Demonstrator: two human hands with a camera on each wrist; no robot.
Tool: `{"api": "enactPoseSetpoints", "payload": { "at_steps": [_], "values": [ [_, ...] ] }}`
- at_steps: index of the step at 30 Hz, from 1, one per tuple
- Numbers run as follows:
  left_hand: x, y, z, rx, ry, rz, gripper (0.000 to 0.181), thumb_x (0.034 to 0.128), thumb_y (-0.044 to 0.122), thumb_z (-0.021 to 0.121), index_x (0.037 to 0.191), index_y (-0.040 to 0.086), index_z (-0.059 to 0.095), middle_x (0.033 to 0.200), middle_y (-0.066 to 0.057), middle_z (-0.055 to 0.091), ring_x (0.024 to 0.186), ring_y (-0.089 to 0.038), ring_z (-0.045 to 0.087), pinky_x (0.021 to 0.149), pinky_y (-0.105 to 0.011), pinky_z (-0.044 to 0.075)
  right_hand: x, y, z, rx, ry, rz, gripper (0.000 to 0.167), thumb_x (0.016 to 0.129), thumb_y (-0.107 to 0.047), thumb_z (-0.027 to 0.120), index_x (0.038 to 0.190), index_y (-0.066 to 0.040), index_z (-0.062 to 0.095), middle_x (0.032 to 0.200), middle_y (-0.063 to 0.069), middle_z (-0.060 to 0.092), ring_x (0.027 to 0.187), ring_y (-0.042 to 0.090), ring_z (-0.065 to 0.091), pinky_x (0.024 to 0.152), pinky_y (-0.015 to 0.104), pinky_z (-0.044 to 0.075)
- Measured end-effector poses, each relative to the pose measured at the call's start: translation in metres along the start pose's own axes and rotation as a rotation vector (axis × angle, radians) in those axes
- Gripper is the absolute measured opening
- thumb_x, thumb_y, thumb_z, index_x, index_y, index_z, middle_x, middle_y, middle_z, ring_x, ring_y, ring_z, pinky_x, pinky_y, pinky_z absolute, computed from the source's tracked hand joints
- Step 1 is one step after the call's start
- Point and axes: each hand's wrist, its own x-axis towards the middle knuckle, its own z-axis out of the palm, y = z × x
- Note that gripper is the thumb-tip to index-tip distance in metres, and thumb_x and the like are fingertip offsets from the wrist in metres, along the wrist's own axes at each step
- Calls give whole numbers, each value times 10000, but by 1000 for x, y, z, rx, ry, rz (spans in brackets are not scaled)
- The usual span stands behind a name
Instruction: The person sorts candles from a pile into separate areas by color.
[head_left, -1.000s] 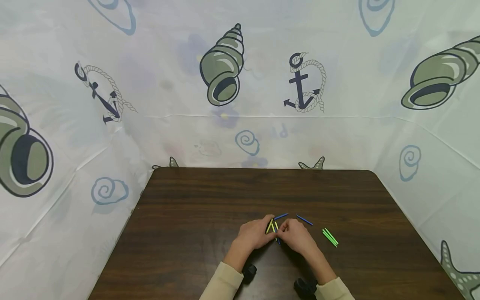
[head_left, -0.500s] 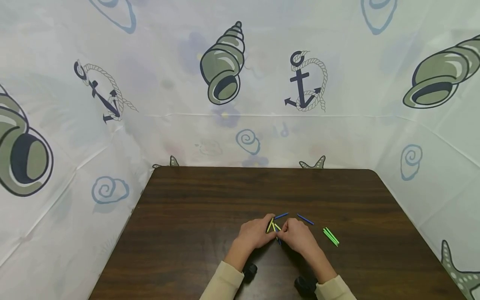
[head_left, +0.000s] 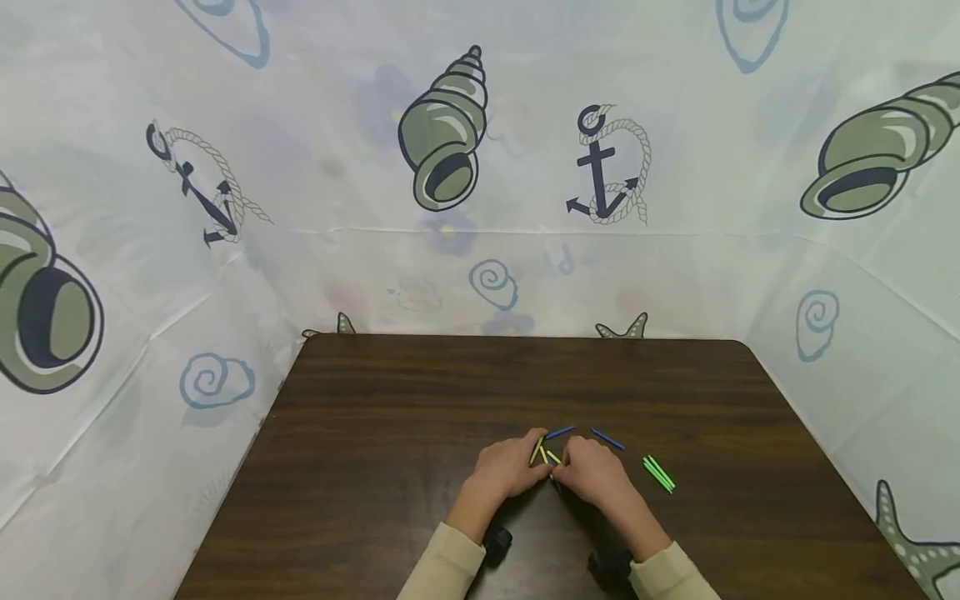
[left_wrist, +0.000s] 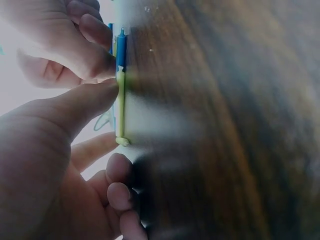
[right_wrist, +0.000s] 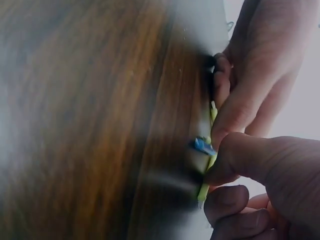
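Counter [head_left: 375,400]: dark wood grain, lower half of frame. Lower centre: left hand [head_left: 506,465], fingers spread, thumb touching a slender yellow stick [left_wrist: 120,105]; right hand [head_left: 596,472], fingers pinching a second yellow stick [head_left: 553,457]. Lower right: straight green sticks [head_left: 659,474]. Above the hands: thin blue sticks [head_left: 608,439].

Dark wood table [head_left: 390,400], pale fabric walls [head_left: 330,192], printed shells [head_left: 442,133], 2 anchors [head_left: 597,179]
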Motion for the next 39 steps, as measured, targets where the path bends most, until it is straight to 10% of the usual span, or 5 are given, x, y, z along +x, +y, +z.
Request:
{"api": "enactPoseSetpoints", "payload": {
  "at_steps": [13, 24, 39],
  "values": [
    [0, 1, -2, -4, -11, -42, 705, 1003, 581, 711, 1590, 262, 486, 1114, -69, 784, 815, -232, 693, 687, -419, 546, 18, 16, -25, 55, 0, -27, 117, 939, -197, 749, 856, -175, 670, 757, -41, 638, 625, 157, 570, 575, 333, 433],
    [-3, 0, -1, -16, -3, -19, 581, 1016, 543, 713, 1471, 244, 509, 768, 17, 606, 620, -180, 520, 569, -354, 417, 40, 14, -47, -39, -6, -68, 83, 957, -210, 748, 927, -168, 682, 790, -40, 651, 643, 155, 578, 572, 322, 440],
    [-1, 1, 2, -24, -16, -25, 551, 999, 556, 730, 1415, 259, 524, 762, 24, 584, 625, -187, 519, 574, -364, 411, 82, 14, -50, -238, -39, -170, 77, 966, -230, 742, 941, -183, 686, 786, -47, 640, 662, 164, 577, 605, 343, 466]
  ]
}}
